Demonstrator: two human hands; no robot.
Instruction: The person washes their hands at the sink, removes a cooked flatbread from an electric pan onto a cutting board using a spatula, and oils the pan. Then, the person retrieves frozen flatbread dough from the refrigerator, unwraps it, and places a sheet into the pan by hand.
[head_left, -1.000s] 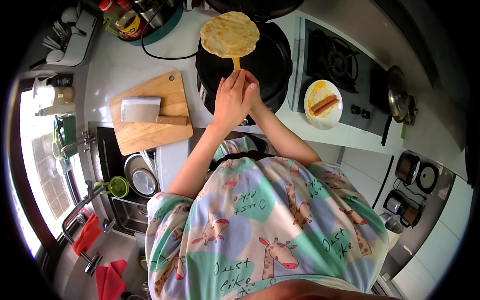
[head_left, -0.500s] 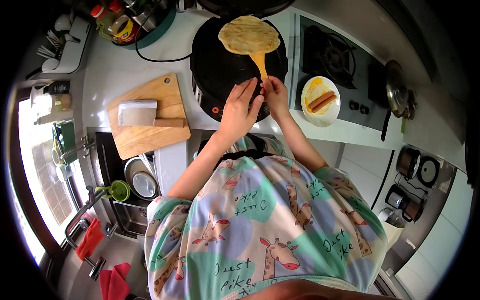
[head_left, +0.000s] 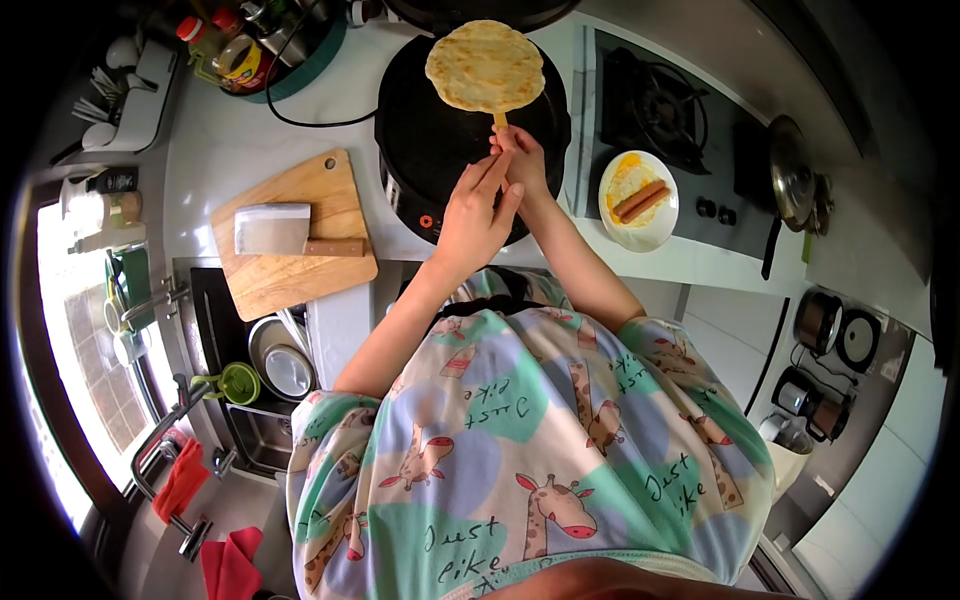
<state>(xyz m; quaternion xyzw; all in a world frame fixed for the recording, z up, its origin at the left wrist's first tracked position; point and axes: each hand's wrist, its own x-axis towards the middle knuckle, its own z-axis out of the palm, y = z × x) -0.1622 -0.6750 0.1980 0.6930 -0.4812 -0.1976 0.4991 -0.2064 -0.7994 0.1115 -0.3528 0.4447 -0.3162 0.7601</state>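
One patchily browned, round, pale-gold flatbread (head_left: pixel 486 66) sat on a flat yellow spatula (head_left: pixel 501 119), over the far part of the round black griddle (head_left: pixel 425 150). I saw the right hand (head_left: pixel 520 158) pinching the spatula's handle; the left hand (head_left: pixel 474 212) was just beside it, fingers straight and thumb spread, gripping nothing I could see, though I couldn't tell whether the two hands touched. By my reckoning the cooking was well along: the flatbread's upper face looked browned, but its underside was hidden from me. Yellow-and-white egg (head_left: pixel 621 184) and reddish-brown sausage (head_left: pixel 640 202) were already together on the white plate (head_left: pixel 645 238) to the right. The flatbread had yet to leave the spatula, and the wooden-handled steel cleaver (head_left: pixel 272 230) lay on the pale wooden board (head_left: pixel 270 285), neither hand on it.
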